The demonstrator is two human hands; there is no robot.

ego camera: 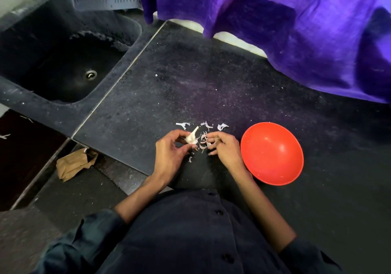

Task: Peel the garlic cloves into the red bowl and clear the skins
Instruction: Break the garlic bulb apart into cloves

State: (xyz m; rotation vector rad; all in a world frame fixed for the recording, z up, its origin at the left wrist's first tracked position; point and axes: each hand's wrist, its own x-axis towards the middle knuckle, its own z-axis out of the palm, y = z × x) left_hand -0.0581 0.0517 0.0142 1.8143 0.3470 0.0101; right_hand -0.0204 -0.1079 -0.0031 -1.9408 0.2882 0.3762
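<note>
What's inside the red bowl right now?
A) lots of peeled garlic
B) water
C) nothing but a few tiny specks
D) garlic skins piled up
C: the red bowl shows only bare red inside with tiny white specks, while the left hand holds the garlic.

dark stone counter [169,79], sunken sink [63,62], purple cloth [285,24], crumpled brown paper bag [74,164]

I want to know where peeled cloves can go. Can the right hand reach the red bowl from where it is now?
Probably yes. The right hand is just beside the red bowl, and nothing lies on the counter between them. Its fingers are among the garlic skins; whether they pinch one is unclear.
</note>
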